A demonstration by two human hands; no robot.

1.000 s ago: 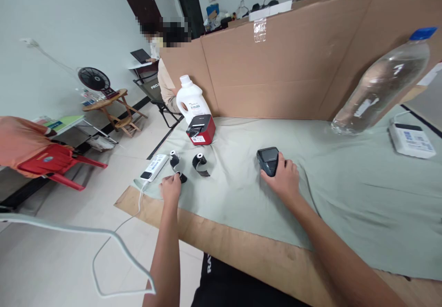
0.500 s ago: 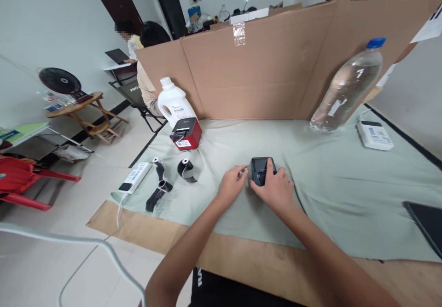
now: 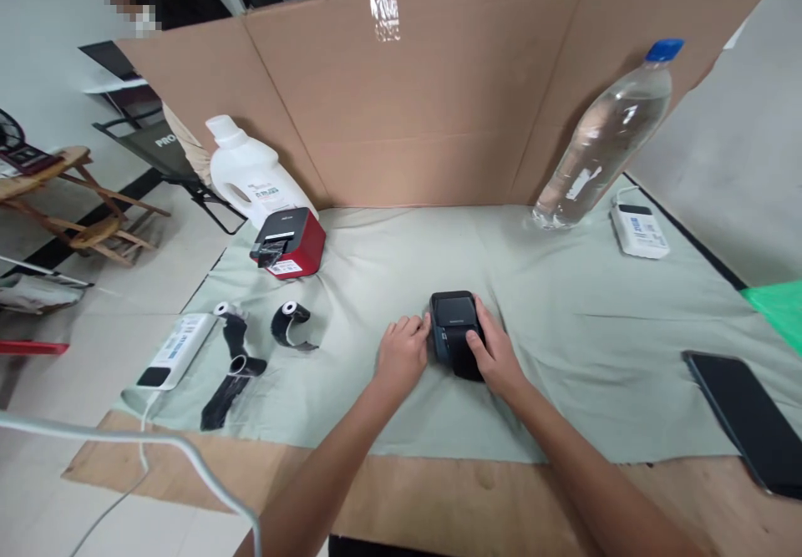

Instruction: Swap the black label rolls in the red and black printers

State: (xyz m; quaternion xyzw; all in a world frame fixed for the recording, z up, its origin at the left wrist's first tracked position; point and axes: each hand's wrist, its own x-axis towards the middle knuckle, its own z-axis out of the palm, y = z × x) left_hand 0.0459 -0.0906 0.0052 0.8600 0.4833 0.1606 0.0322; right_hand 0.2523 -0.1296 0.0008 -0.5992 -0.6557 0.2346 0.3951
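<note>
A small black portable printer with a dark glossy panel on top rests on the green cloth, nearly upright to my view. My right hand closes round its right side, fingers along the edge and thumb over the top face. On the other side, my left hand is closed with curled fingers, and a fingertip presses against the printer's left edge. To the left on the cloth lie a small roll with a curling black strip and two more black-strip rolls.
A red and black boxy printer stands before a white jug. A water bottle leans against the cardboard screen. White power strips and a phone lie near the sides. A person sits beyond the cardboard.
My view has moved closer and turned right. My right hand has shifted from a fingertip on the printer's top to its right side; my left hand now touches its left edge.
</note>
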